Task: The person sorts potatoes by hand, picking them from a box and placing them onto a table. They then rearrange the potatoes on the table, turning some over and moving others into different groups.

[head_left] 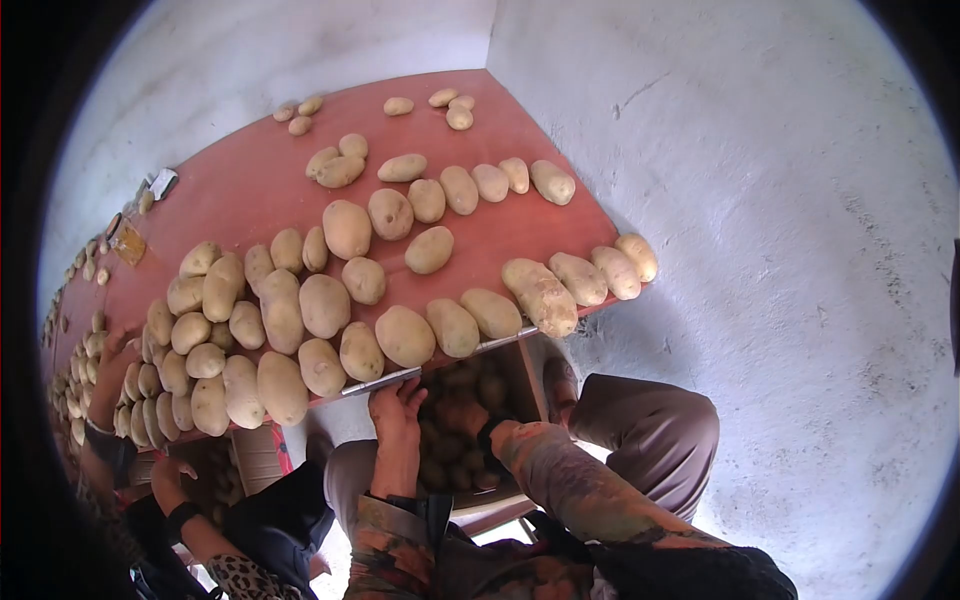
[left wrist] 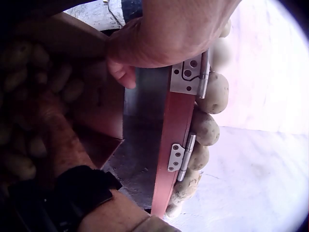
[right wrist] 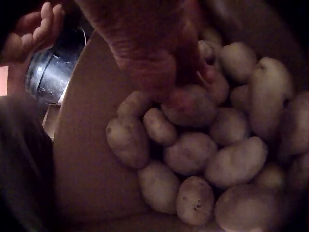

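Note:
In the head view my right hand (head_left: 460, 412) reaches down into a cardboard box (head_left: 536, 385) of potatoes below the table edge. The right wrist view shows the fingers of this hand (right wrist: 154, 63) gripping a potato (right wrist: 190, 107) on top of the pile. Its far side is hidden. My left hand (head_left: 398, 415) is at the table's front edge, fingers loosely bent and holding nothing. Seen from the left wrist, that hand (left wrist: 149, 43) is beside a metal hinge (left wrist: 186, 77). Rows of potatoes (head_left: 404, 336) lie along the edge above it.
The red table (head_left: 480, 130) carries more potatoes in rows and small groups. To the left, another person's hand (head_left: 118, 360) is by the potatoes, above a second box (head_left: 258, 452). A pale wall (head_left: 780, 250) stands at the right. A dark bucket (right wrist: 50, 72) is outside the box.

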The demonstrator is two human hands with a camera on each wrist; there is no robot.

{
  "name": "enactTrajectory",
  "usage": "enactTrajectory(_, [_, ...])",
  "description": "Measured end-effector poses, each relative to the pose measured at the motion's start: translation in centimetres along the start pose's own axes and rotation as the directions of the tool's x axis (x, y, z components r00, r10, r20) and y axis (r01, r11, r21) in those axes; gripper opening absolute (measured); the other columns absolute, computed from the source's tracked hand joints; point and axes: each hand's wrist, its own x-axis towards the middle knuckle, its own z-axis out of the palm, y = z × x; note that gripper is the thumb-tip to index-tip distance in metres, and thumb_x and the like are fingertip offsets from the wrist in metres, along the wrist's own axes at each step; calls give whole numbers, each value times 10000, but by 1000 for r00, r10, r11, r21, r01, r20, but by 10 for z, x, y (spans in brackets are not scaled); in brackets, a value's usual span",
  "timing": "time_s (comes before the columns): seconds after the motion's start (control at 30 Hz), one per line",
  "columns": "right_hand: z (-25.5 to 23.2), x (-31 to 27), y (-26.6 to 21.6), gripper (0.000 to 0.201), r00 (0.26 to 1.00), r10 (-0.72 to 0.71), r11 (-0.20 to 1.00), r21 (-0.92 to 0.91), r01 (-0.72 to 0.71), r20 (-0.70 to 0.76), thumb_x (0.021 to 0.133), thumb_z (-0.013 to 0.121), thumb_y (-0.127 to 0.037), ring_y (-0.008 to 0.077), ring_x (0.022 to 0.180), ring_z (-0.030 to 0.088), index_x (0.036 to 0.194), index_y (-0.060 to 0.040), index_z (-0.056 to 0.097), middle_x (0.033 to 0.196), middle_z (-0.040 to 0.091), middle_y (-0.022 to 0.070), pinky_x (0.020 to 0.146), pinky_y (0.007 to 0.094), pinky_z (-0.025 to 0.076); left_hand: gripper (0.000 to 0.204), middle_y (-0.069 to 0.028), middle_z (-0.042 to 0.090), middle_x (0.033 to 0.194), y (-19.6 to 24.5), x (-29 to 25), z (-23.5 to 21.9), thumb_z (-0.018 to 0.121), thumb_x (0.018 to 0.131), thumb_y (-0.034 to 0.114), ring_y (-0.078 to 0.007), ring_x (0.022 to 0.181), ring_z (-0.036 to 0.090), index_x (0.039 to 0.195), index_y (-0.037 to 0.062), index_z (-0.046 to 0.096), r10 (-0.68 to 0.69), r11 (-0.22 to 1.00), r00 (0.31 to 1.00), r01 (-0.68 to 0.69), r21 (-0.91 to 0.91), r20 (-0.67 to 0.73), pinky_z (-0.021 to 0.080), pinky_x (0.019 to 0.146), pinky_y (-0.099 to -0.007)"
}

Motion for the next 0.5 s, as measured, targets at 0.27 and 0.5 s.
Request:
enactTrajectory(0.27, [-24, -15, -8, 281, 988, 22, 973, 225, -57, 153, 855, 454, -209, 338, 917, 626, 991, -35, 628, 1013, 633, 180, 753, 456, 511, 293, -91, 608, 997, -4, 9, -5, 518, 830, 70, -230, 881, 601, 1122, 51, 494, 1, 1000, 1000, -1, -8, 13, 498, 681, -369])
enactTrajectory(0.5, [-141, -52, -37, 322, 787, -28, 1000, 27, 15, 616, 784, 550, -202, 327, 1038, 584, 1075, -83, 619, 1099, 602, 177, 799, 439, 499, 248, -76, 612, 989, -5, 11, -8, 507, 834, 78, -231, 870, 612, 1080, 55, 525, 16, 1000, 1000, -16, -4, 7, 505, 656, -369])
